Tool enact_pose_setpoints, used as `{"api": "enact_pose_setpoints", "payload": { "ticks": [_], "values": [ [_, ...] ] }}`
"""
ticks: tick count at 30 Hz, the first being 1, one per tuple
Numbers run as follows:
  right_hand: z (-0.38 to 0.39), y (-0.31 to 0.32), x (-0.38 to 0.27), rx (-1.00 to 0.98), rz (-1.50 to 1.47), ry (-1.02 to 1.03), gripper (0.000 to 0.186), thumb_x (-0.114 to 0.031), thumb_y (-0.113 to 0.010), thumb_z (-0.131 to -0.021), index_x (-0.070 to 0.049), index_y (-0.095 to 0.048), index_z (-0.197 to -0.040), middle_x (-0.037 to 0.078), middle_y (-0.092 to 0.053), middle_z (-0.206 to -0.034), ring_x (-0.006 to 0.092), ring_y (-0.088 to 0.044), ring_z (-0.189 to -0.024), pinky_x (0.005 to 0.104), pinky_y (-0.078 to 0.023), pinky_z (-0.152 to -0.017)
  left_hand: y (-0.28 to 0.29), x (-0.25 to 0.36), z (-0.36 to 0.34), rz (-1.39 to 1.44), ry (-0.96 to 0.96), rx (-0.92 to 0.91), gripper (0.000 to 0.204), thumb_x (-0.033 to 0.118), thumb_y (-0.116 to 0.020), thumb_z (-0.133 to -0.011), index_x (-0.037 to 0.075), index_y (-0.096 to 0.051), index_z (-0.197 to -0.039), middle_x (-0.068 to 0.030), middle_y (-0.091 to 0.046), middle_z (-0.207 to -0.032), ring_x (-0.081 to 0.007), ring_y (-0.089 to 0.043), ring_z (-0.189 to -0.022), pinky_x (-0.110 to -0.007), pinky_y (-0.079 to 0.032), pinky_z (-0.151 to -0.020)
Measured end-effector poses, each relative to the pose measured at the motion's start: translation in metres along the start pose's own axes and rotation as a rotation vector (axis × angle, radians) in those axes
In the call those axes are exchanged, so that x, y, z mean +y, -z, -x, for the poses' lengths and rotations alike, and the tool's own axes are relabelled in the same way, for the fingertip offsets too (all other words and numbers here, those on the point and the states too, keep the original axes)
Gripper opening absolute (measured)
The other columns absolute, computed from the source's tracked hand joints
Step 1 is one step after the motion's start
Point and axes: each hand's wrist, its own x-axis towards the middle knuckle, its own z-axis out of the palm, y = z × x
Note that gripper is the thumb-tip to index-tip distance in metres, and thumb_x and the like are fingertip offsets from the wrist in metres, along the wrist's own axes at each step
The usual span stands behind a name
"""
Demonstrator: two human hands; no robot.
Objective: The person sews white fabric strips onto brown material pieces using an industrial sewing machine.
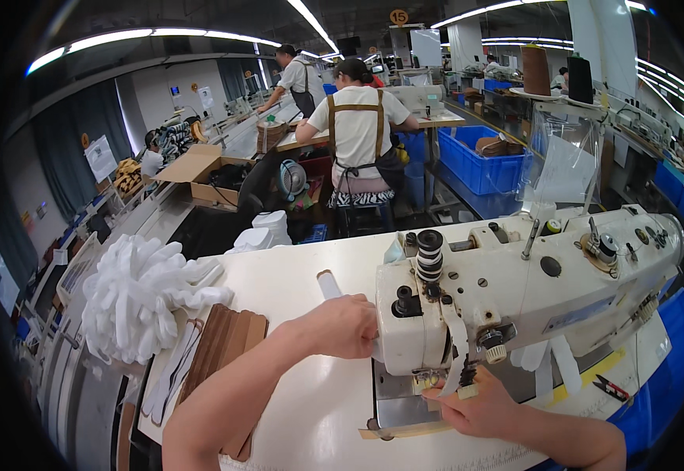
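A white sewing machine [530, 282] stands across the right half of the table. Against the left side of its head is my left hand [346, 326], closed, with a white strip with a brown end [328, 284] running out of it toward the far side; the fingertips are hidden by the machine. My right hand [475, 404] is at the presser foot [428, 381], thumb and fingers pressed together over the metal needle plate [405, 408]. What they pinch is too small and covered to name.
Left of my left arm lie stacked brown strips [220, 345], flat white strips [171, 377] and a heap of white bands [142, 298]. Red-handled thread snips [613, 388] rest at the right. Blue bins [479, 169] and a seated co-worker [358, 133] are beyond the table.
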Motion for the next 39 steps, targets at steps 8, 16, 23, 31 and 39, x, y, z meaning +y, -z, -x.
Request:
{"api": "enact_pose_setpoints", "payload": {
  "ticks": [8, 16, 23, 31, 39],
  "values": [
    [0.002, 0.009, -0.002, -0.046, -0.002, -0.060, 0.040, -0.015, -0.067, -0.078, -0.018, -0.070, -0.118, 0.003, -0.059, -0.089, 0.0254, -0.054, -0.080, 0.0384, -0.045, -0.077, 0.098, 0.115, 0.070, 0.884, 0.377, -0.583, 0.038, 0.008, -0.059, -0.097, 0.012, -0.057, -0.135, -0.0047, -0.071, -0.086, -0.0074, -0.065, -0.068, -0.023, -0.053, -0.062],
    [0.002, 0.005, -0.004, -0.017, 0.002, -0.051, 0.040, -0.014, -0.067, -0.077, -0.015, -0.068, -0.116, 0.007, -0.053, -0.086, 0.0296, -0.053, -0.092, 0.0402, -0.046, -0.081, -0.031, 0.139, 0.089, 1.291, 0.924, 0.189, 0.029, 0.016, -0.061, -0.098, 0.008, -0.065, -0.125, -0.0012, -0.067, -0.086, -0.0051, -0.060, -0.069, -0.021, -0.054, -0.061],
    [0.002, 0.006, -0.008, -0.013, 0.043, 0.041, 0.041, -0.014, -0.069, -0.076, -0.016, -0.067, -0.116, 0.003, -0.057, -0.090, 0.0249, -0.055, -0.088, 0.0366, -0.046, -0.081, -0.061, 0.143, 0.067, 1.234, 0.826, 0.407, 0.027, 0.013, -0.063, -0.096, 0.004, -0.065, -0.122, -0.0010, -0.066, -0.089, -0.0038, -0.061, -0.071, -0.020, -0.051, -0.053],
    [0.000, 0.007, -0.010, 0.008, 0.068, 0.052, 0.045, -0.016, -0.071, -0.075, -0.016, -0.066, -0.120, 0.004, -0.058, -0.090, 0.0241, -0.057, -0.088, 0.0356, -0.046, -0.081, -0.066, 0.122, 0.067, -0.213, 0.129, 0.358, 0.023, 0.018, -0.075, -0.083, 0.010, -0.073, -0.104, -0.0034, -0.067, -0.102, -0.0178, -0.065, -0.085, -0.029, -0.056, -0.067],
    [-0.004, 0.008, -0.011, -0.058, 0.085, -0.030, 0.048, -0.021, -0.069, -0.078, -0.017, -0.065, -0.126, 0.009, -0.055, -0.083, 0.0289, -0.055, -0.090, 0.0388, -0.044, -0.079, -0.088, 0.137, 0.060, -0.181, 0.101, 0.517, 0.031, 0.025, -0.075, -0.082, 0.012, -0.071, -0.110, -0.0040, -0.067, -0.117, -0.0229, -0.061, -0.104, -0.040, -0.049, -0.095]
  ]
}}
